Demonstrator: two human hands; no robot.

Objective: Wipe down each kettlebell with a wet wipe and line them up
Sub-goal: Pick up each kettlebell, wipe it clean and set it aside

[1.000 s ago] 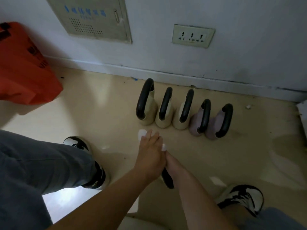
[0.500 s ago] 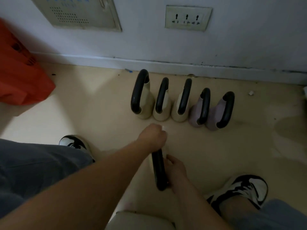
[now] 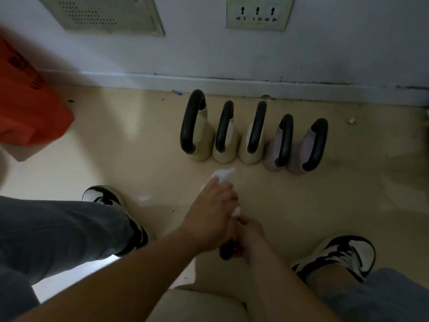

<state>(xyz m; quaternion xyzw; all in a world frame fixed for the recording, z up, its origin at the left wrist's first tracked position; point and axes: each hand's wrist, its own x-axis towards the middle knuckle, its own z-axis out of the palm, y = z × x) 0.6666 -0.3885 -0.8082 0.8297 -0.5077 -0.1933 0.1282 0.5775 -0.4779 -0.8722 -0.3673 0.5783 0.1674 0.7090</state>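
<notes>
Floor (image 3: 139, 140), dim light, view looking down between two knees.

- Left grip (image 3: 210, 214): just below frame centre, arm coming in from 7 o'clock. Fingers are curled over a white wipe (image 3: 223, 175) and clamp it. One end of the wipe sticks out past the fingertips at 12 o'clock, and a corner shows at the hand's 4 o'clock edge.
- Right grip (image 3: 250, 235): touching the left grip at its 4 o'clock, arm coming in from 5 o'clock. It looks closed on the handle of the kettlebell (image 3: 226, 252), though motion blur softens the fingers.
- Kettlebell: under both hands and almost wholly hidden. Only a dark stub of handle shows at 6 o'clock of the left grip. I cannot tell the body colour.
- Row (image 3: 253, 135): five bells at 12 to 1 o'clock of the hands and well apart from them, upright, side by side near the skirting. There are three cream bells (image 3: 228, 152) on the 9 o'clock side and two mauve bells (image 3: 299, 161) on the 3 o'clock side. All have black handles, and neighbours touch or nearly touch.
- Shoes: one at 9 o'clock (image 3: 104, 198) and one at 4 o'clock (image 3: 343, 254), both black and white.
- Orange bag (image 3: 27, 108): at 10 o'clock, blurred.
- Wall: socket (image 3: 257, 13) at 12 o'clock, vent panel (image 3: 104, 15) at 11 o'clock.
</notes>
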